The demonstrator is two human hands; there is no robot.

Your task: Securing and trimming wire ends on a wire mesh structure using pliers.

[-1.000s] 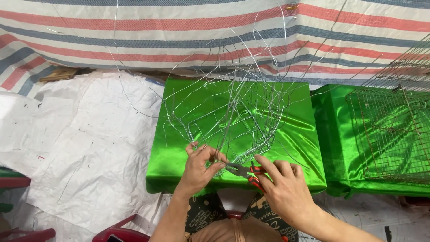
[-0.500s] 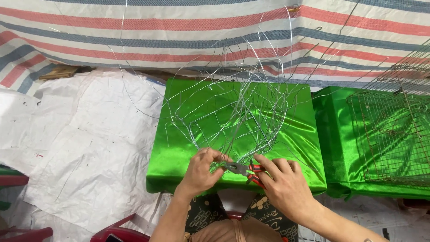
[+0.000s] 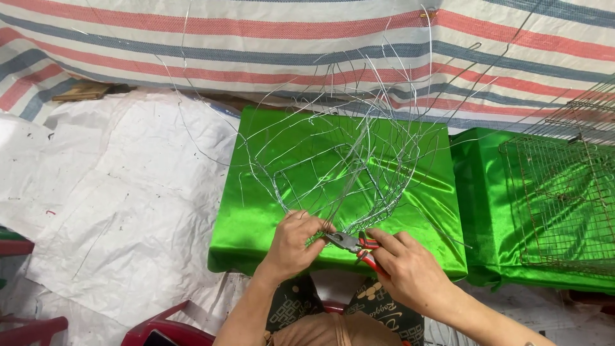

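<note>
Shiny green cloth (image 3: 288, 230) covers the bench where the person works, and on it sits a loose wire frame (image 3: 333, 160), thin silvery strands that curve up and away from the hands like a half-made basket. The left hand (image 3: 296, 240) is closed, its fingers pinched round the wires where they gather at the near edge of the bench. Just to its right, the right hand (image 3: 410, 269) is wrapped round the red handles of a pair of pliers (image 3: 351, 243). The tip of the pliers points left and meets the wires right beside the left fingers; whether it bites a strand or only touches it I cannot tell, the spot is too small. The two hands are close together, nearly touching, low in front of the person's body.

Beyond the hands the wire strands fan out above the green cloth, some reaching up past the striped tarpaulin (image 3: 320, 45), red, white and blue, that hangs behind the bench. Well to the right of the right hand a second green-covered bench (image 3: 487, 192) carries a rusty wire mesh cage (image 3: 564, 198). To the left of the left hand white plastic sheeting (image 3: 115, 192) lies spread on the floor. Below the left arm a red plastic stool (image 3: 160, 327) shows at the bottom edge.
</note>
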